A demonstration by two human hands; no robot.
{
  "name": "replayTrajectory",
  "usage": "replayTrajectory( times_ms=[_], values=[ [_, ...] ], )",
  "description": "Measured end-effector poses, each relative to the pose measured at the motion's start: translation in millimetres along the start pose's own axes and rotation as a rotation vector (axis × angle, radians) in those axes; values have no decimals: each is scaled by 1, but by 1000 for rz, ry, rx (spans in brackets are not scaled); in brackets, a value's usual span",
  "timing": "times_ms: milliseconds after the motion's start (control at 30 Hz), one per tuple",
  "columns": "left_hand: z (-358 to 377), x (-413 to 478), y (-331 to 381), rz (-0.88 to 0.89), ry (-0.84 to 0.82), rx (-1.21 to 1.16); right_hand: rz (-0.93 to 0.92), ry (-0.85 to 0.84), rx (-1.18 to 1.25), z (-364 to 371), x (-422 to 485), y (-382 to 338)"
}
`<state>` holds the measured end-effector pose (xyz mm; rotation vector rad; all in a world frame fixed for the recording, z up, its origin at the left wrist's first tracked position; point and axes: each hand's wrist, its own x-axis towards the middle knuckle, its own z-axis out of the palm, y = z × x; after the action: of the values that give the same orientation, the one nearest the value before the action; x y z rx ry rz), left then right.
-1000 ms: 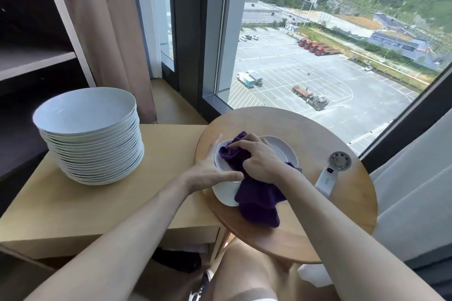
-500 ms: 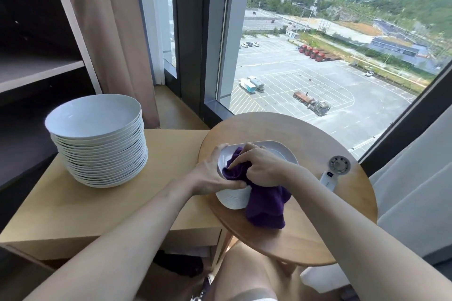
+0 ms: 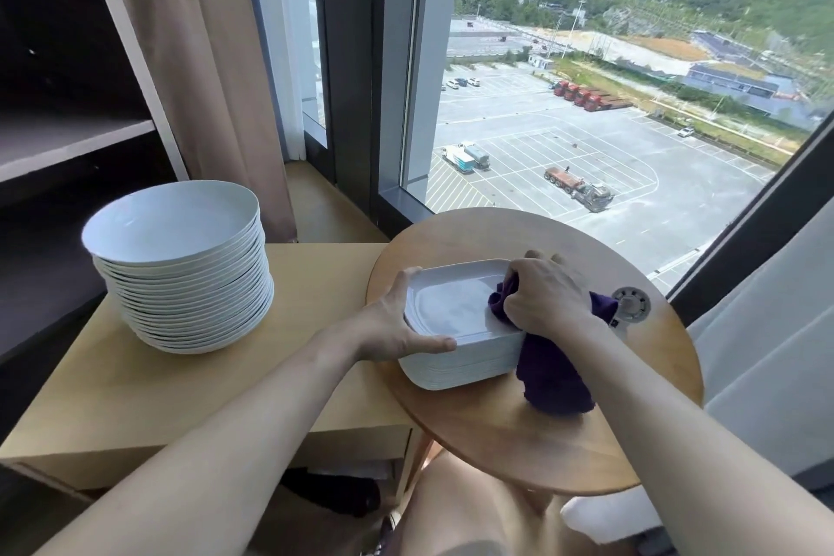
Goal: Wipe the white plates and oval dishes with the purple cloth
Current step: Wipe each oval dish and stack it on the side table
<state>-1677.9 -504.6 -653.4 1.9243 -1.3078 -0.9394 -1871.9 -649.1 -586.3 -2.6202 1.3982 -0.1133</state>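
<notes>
A stack of white oval dishes (image 3: 451, 307) sits on the round wooden table (image 3: 519, 433). My left hand (image 3: 392, 321) holds the stack's left rim, thumb along the near edge and fingers over the far edge. My right hand (image 3: 546, 293) grips the purple cloth (image 3: 553, 375) and presses it on the right end of the top dish. The rest of the cloth hangs down the stack's right side onto the table. A tall stack of round white plates (image 3: 180, 266) stands on the rectangular table (image 3: 135, 388) to the left.
A small white handheld fan (image 3: 629, 307) lies on the round table, right of my right hand. A dark shelf unit (image 3: 67, 126) and a brown curtain (image 3: 203, 72) stand behind the plates. A big window (image 3: 586, 104) is beyond the tables.
My right hand has dragged the cloth from the left part of the top dish to its right end, baring the dish's surface. My left hand stays on the left rim. My view has tilted.
</notes>
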Motion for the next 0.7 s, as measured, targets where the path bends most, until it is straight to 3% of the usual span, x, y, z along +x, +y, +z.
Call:
replayTrajectory(
  times_ms=[267, 700],
  values=[
    [3, 3, -4, 22, 4, -69, -71, -79, -71, 12, 14, -28],
    [7, 6, -7, 62, 58, -129, -308, -43, 227, 38, 2, -83]
  ],
)
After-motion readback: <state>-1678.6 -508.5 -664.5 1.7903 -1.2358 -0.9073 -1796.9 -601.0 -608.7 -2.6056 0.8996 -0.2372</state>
